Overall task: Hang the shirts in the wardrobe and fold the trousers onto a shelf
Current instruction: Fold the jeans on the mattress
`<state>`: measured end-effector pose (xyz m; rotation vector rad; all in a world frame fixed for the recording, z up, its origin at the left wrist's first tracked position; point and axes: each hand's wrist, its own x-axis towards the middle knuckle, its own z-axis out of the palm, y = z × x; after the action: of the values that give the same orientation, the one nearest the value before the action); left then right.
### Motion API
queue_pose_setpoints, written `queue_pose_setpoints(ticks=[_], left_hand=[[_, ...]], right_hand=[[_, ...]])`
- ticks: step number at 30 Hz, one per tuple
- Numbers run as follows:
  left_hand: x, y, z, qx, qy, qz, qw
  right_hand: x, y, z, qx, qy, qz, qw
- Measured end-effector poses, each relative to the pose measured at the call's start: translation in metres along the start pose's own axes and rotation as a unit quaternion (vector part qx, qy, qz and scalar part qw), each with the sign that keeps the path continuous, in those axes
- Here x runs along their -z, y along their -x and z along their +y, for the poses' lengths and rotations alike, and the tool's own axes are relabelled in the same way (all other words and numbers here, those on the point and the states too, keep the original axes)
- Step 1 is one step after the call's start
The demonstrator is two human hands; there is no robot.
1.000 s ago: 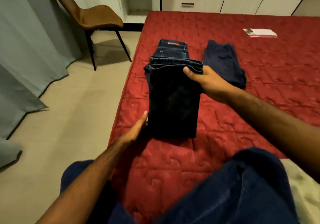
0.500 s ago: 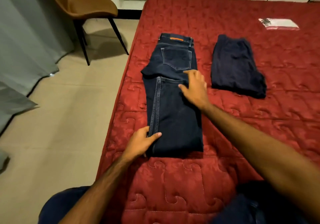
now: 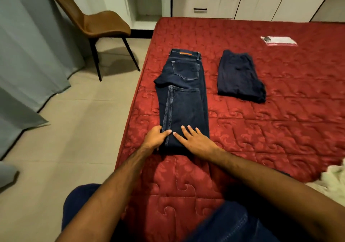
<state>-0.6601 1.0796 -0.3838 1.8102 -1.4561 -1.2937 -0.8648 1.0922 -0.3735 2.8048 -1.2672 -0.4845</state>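
Dark blue jeans (image 3: 183,99) lie folded in half lengthwise and doubled over on the red quilted bed (image 3: 261,133), waistband at the far end. My left hand (image 3: 155,137) holds the near left corner of the jeans, thumb on top. My right hand (image 3: 196,139) lies flat, fingers spread, on the near end of the jeans. A second pair of dark trousers (image 3: 239,76) rests folded to the right of them.
A brown chair (image 3: 100,24) stands on the tiled floor left of the bed. White drawers (image 3: 205,4) and open shelves (image 3: 143,4) line the far wall. A grey curtain (image 3: 28,54) hangs at left. A flat white packet (image 3: 278,40) and pale cloth (image 3: 334,178) lie on the bed.
The lifted leg end of the jeans was laid down onto the seat part. My right hand then slid back along the jeans to the near end beside my left hand.
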Motion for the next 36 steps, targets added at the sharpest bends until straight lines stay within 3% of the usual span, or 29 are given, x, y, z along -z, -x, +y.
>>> queue_pose_setpoints(ticks=[2,5,7,10,11,13,15,17,18,21,23,26,29,31,33,36], left_hand=[[0.004,0.023,0.021,0.008,-0.022,-0.006,1.0],[0.014,0.042,0.026,0.021,-0.039,-0.076,0.996],[0.024,0.052,0.021,-0.005,-0.106,-0.049,0.993],[0.036,0.065,0.017,-0.12,-0.157,0.041,0.979],[0.04,0.068,0.017,-0.192,-0.177,0.04,0.964],[0.044,0.076,0.017,-0.29,-0.286,-0.034,0.913],[0.033,0.085,0.011,-0.212,-0.35,-0.154,0.899],[0.022,0.102,0.013,-0.038,-0.361,-0.168,0.917],[0.021,0.106,0.011,0.03,-0.336,-0.159,0.928],[0.024,0.134,0.006,0.036,-0.154,-0.138,0.978],[0.03,0.144,0.003,0.058,-0.004,-0.132,0.989],[0.028,0.135,-0.006,0.071,0.168,-0.123,0.976],[0.034,0.126,-0.022,0.094,0.29,-0.159,0.939],[0.039,0.122,-0.024,0.061,0.303,-0.192,0.931],[0.038,0.112,-0.026,0.03,0.224,-0.172,0.959],[0.031,0.092,-0.032,-0.021,0.082,-0.082,0.993]], right_hand=[[0.029,0.017,0.0,0.021,-0.01,-0.022,1.0],[0.069,0.051,-0.001,0.079,-0.075,-0.047,0.993],[0.091,0.074,-0.007,0.112,-0.149,-0.09,0.978],[0.122,0.103,-0.021,0.154,-0.228,-0.125,0.953],[0.13,0.111,-0.027,0.167,-0.251,-0.135,0.944],[0.147,0.131,-0.038,0.207,-0.309,-0.158,0.915],[0.163,0.148,-0.043,0.235,-0.374,-0.172,0.881],[0.178,0.154,-0.034,0.243,-0.438,-0.171,0.848],[0.188,0.153,-0.025,0.238,-0.455,-0.151,0.845],[0.207,0.133,0.015,0.185,-0.507,-0.088,0.837],[0.212,0.108,0.043,0.142,-0.527,-0.033,0.837],[0.196,0.057,0.073,0.079,-0.523,0.028,0.848],[0.166,0.001,0.093,0.0,-0.451,0.051,0.891],[0.143,-0.029,0.103,-0.057,-0.363,0.075,0.927],[0.123,-0.048,0.108,-0.121,-0.317,0.141,0.93],[0.104,-0.054,0.09,-0.187,-0.351,0.339,0.852]])
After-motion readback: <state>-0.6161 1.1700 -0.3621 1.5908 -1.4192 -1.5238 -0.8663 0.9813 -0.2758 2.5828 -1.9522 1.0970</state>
